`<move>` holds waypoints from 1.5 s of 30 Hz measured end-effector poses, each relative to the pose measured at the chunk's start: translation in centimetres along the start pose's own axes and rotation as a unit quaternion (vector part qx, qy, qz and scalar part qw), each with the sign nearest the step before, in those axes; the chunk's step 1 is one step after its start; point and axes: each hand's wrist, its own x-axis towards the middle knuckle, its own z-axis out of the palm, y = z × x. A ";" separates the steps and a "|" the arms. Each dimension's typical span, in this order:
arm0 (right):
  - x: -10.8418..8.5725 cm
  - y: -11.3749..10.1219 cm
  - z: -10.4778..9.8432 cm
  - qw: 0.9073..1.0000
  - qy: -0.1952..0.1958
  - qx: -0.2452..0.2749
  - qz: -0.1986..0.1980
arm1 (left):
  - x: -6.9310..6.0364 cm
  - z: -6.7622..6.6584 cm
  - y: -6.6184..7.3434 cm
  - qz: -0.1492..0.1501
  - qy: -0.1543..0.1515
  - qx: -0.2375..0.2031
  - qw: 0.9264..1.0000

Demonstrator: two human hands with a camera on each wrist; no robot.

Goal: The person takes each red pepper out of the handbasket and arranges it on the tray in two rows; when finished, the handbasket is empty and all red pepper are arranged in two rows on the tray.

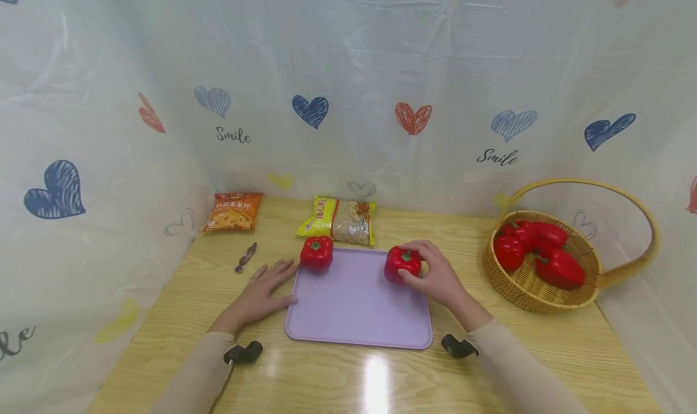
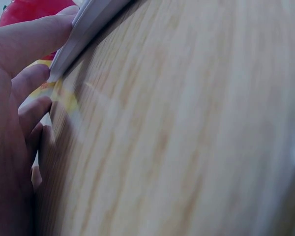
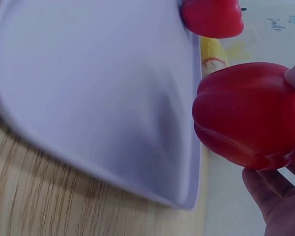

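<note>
A lilac tray lies on the wooden table. My right hand grips a red bell pepper, its thumb and fingers on opposite sides. In the right wrist view this bell pepper hangs a little above the tray, over a soft shadow. Another red bell pepper sits in the tray's far left corner. At the tray's left edge, my left hand rests with its fingers spread. In the left wrist view its thumb touches the tray rim.
To the right stands a wicker basket with a tall handle, holding several red vegetables. Behind the tray lies a yellow snack bag. An orange snack bag and a small dark wrapped item lie at the left. A printed curtain closes the back.
</note>
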 end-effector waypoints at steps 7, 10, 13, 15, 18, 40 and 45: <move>1.0 -0.8 1.2 1.000 -0.020 0.001 0.013 | 0.0 -0.1 0.0 -0.002 -0.001 -0.003 1.000; 1.5 -1.0 1.7 1.000 -0.027 0.002 0.014 | 0.0 0.0 0.0 -0.002 -0.001 -0.003 1.000; 2.1 -1.1 2.3 0.999 -0.032 0.000 0.010 | 0.0 0.0 -0.1 -0.002 -0.001 -0.002 1.000; 2.4 -1.2 2.8 0.999 -0.033 0.002 0.006 | 0.0 0.0 -0.2 -0.001 0.000 0.000 1.000; 2.8 -1.4 3.4 0.999 -0.034 0.008 -0.004 | 0.0 0.0 -0.2 0.002 0.001 0.002 1.000; 5.3 -3.5 6.6 0.998 -0.058 -0.004 0.011 | 0.1 0.1 -0.2 0.002 0.004 0.003 1.000; 5.5 -3.5 7.0 0.998 -0.057 -0.004 0.006 | 0.1 0.1 -0.2 0.002 0.004 0.003 1.000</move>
